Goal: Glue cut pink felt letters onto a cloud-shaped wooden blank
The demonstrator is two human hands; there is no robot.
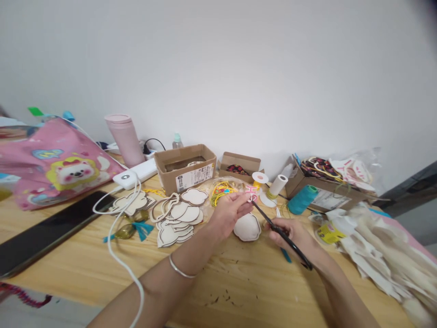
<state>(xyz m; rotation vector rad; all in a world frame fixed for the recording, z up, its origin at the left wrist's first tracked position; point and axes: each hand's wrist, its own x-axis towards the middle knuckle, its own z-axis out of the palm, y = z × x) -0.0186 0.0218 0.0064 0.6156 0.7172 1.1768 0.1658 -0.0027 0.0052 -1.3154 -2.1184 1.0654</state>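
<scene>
In the head view, the left hand [232, 210] is right of centre, its fingers close together and pinching the lower part of a small pink-and-white piece [251, 190]. That piece stands up beyond the fingertips, and the tip of a slim black tool [273, 226] meets or nearly meets its lower edge; whether they touch is unclear. The right hand [290, 234], lower right of centre, has its fingers curled around the tool, which slants down to the right.

The piece's lower end is hidden by the left fingers, and its lettering is too small to read surely. The right hand covers part of the tool, so its kind is hard to make out. A scalloped pale plaque [247, 228] lies between the hands. At the left edge, a pink bag [68, 164] and a dark slab [51, 232] are cut off; a cream cloth [385, 255] runs out at the lower right.
</scene>
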